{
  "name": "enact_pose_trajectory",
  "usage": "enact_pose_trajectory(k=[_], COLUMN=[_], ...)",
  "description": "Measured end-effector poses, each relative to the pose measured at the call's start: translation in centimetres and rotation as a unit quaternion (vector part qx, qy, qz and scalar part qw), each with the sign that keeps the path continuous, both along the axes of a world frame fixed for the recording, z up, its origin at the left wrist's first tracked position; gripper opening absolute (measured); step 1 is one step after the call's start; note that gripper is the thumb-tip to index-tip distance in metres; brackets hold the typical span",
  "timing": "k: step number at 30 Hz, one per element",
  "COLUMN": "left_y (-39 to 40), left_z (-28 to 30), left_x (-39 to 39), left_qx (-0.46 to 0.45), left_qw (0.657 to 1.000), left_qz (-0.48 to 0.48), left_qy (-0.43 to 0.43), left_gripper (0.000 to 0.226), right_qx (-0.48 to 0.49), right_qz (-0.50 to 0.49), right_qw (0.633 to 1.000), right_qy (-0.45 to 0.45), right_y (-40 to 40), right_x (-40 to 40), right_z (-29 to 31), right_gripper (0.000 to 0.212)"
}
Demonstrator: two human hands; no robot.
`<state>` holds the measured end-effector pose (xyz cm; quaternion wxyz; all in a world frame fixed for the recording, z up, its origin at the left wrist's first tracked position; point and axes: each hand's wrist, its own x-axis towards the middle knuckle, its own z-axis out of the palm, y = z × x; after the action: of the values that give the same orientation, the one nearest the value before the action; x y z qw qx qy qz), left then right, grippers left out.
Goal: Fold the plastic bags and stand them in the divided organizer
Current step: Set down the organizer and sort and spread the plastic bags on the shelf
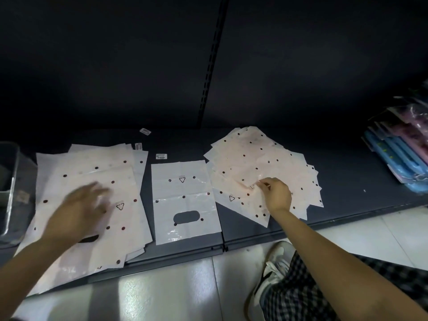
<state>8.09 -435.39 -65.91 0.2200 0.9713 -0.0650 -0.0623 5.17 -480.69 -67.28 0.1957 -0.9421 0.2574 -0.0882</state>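
The right hand [276, 194] is seen with its fingertips pinched on a bag at the top of the fanned heap of small bags [259, 172]. The left hand [78, 212] is spread with fingers fairly straight over the stack of large bags [92, 205]; it is blurred, so whether it presses the film or hovers just above cannot be told. Between the two hands a single bag [185, 200] is laid flat, its cut-out handle toward the person.

The bags are judged very light, limp and slick: sheets may slide on one another and cling, so one layer is best peeled up at a corner or edge and pinned with a flat palm while creased. Folded film may well spring open.

Everything is spread on a dark shelf [347, 181] close to a pale tiled floor [162, 286]. Beyond the left hand, at the frame edge, a clear bin [9, 181] is partly seen; it is possibly the organizer, though no dividers can be made out. Well beyond the right hand, packaged goods in blue and pink [400, 149] are stacked.
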Motion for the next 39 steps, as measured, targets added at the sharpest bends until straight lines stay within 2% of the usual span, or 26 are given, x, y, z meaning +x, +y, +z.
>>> enact_pose_trajectory(k=[2, 4, 6, 8, 9, 11, 13, 16, 19, 21, 23, 25, 26, 28, 30, 32, 33, 34, 36, 37, 39], left_y=[-0.6, -1.5, -3.8, -6.7, -8.3, -10.6, -11.5, -11.1, -9.9, -9.1, -8.2, -7.7, -7.5, -7.6, -8.3, -9.5, -10.1, -10.6, -11.2, -11.3, -11.0], left_z=[-0.8, -1.1, -0.4, 0.9, 1.8, 3.3, 3.8, 4.3, 4.1, 4.2, 4.6, 5.0, 5.0, 4.8, 4.2, 3.4, 3.1, 2.9, 2.6, 2.4, 1.9], left_x=[-0.6, -1.2, -1.7, -1.9, -2.1, -2.3, -2.0, -1.2, -0.6, -0.1, 0.3, 0.6, 0.7, 0.4, -0.4, -1.9, -2.6, -3.3, -4.3, -4.4, -4.2], left_qx=[0.042, 0.023, -0.050, -0.177, -0.260, -0.442, -0.551, -0.623, -0.678, -0.708, -0.712, -0.688, -0.661, -0.569, -0.479, -0.434, -0.415, -0.397, -0.330, -0.273, -0.128], left_qw=[0.995, 0.997, 0.997, 0.980, 0.955, 0.856, 0.774, 0.721, 0.661, 0.620, 0.611, 0.633, 0.661, 0.746, 0.807, 0.833, 0.843, 0.848, 0.869, 0.897, 0.966], left_qz=[-0.049, -0.053, -0.047, -0.039, -0.018, 0.024, 0.059, 0.127, 0.183, 0.226, 0.250, 0.263, 0.262, 0.249, 0.249, 0.222, 0.190, 0.153, 0.060, 0.012, -0.030], left_qy=[0.071, 0.041, 0.019, 0.078, 0.142, 0.265, 0.307, 0.276, 0.267, 0.252, 0.240, 0.240, 0.241, 0.240, 0.240, 0.261, 0.284, 0.317, 0.364, 0.348, 0.221], left_gripper=[0.047, 0.044, 0.041, 0.040, 0.039, 0.041, 0.047, 0.036, 0.043, 0.052, 0.056, 0.056, 0.056, 0.054, 0.054, 0.054, 0.051, 0.045, 0.032, 0.026, 0.020], right_qx=[0.015, 0.050, 0.082, 0.107, 0.117, 0.126, 0.107, 0.092, 0.103, 0.085, 0.012, -0.079, -0.116, -0.148, -0.139, -0.133, -0.130, -0.106, 0.050, 0.109, 0.149], right_qz=[0.034, 0.073, 0.110, 0.145, 0.164, 0.212, 0.273, 0.323, 0.350, 0.403, 0.462, 0.498, 0.506, 0.504, 0.472, 0.440, 0.434, 0.422, 0.347, 0.324, 0.325], right_qw=[0.999, 0.994, 0.986, 0.975, 0.969, 0.954, 0.936, 0.918, 0.906, 0.883, 0.861, 0.845, 0.838, 0.833, 0.853, 0.880, 0.889, 0.900, 0.930, 0.931, 0.920], right_qy=[-0.036, -0.065, -0.097, -0.129, -0.144, -0.170, -0.194, -0.211, -0.216, -0.227, -0.214, -0.178, -0.171, -0.176, -0.177, -0.118, -0.060, 0.012, 0.107, 0.130, 0.158], right_y=[2.0, 4.8, 8.1, 11.4, 13.0, 15.9, 18.1, 19.7, 19.9, 19.4, 18.5, 17.2, 16.6, 15.5, 14.6, 13.8, 13.4, 13.1, 13.2, 13.4, 13.6], right_x=[0.9, 1.8, 2.4, 2.3, 2.0, 0.9, -0.4, -1.9, -2.5, -2.7, -2.8, -2.5, -2.1, -1.1, 0.2, 1.7, 2.5, 3.3, 4.7, 5.3, 5.7], right_z=[0.8, 1.5, 2.2, 2.6, 2.8, 3.2, 3.4, 3.4, 3.4, 3.3, 3.1, 3.2, 3.3, 3.8, 4.3, 4.5, 4.5, 4.4, 4.5, 4.2, 3.8], right_gripper=[0.019, 0.018, 0.017, 0.017, 0.016, 0.014, 0.012, 0.012, 0.012, 0.011, 0.014, 0.024, 0.026, 0.017, 0.015, 0.028, 0.035, 0.036, 0.032, 0.033, 0.037])
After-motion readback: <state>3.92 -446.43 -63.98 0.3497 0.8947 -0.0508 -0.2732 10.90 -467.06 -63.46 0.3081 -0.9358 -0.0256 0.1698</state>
